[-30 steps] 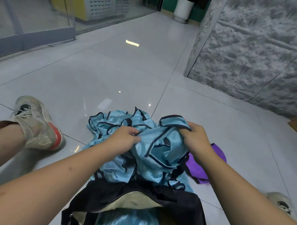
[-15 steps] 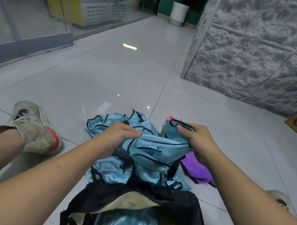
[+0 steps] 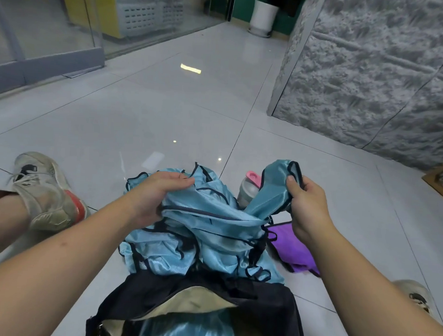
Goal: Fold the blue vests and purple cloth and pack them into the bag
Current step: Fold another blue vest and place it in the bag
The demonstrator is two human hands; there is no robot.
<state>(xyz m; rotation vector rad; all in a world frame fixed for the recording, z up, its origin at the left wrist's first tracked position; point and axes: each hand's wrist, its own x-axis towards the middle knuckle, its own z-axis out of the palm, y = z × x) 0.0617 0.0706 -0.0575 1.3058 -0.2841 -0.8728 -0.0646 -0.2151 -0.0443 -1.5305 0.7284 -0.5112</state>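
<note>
A heap of light blue vests [image 3: 207, 233] with dark trim lies on the tiled floor in front of me. My right hand [image 3: 306, 204] grips one vest's bunched end and holds it raised to the right. My left hand [image 3: 155, 195] holds the same vest's fabric at the left, thumb underneath and fingers over the top. The purple cloth [image 3: 292, 244] lies crumpled on the floor under my right wrist. A black bag [image 3: 265, 304] with a beige lining sits open at the bottom, with blue fabric [image 3: 185, 329] inside it.
A grey bottle with a pink lid [image 3: 248, 188] stands behind the vests. My left shoe [image 3: 45, 193] rests on the floor at the left, my right shoe [image 3: 418, 297] at the lower right. A textured grey wall [image 3: 371, 72] rises at the right, glass doors [image 3: 44, 20] far left.
My right hand has pulled the vest's end up and to the right, stretching the fabric away from my left hand. The bottle behind the pile has come into sight.
</note>
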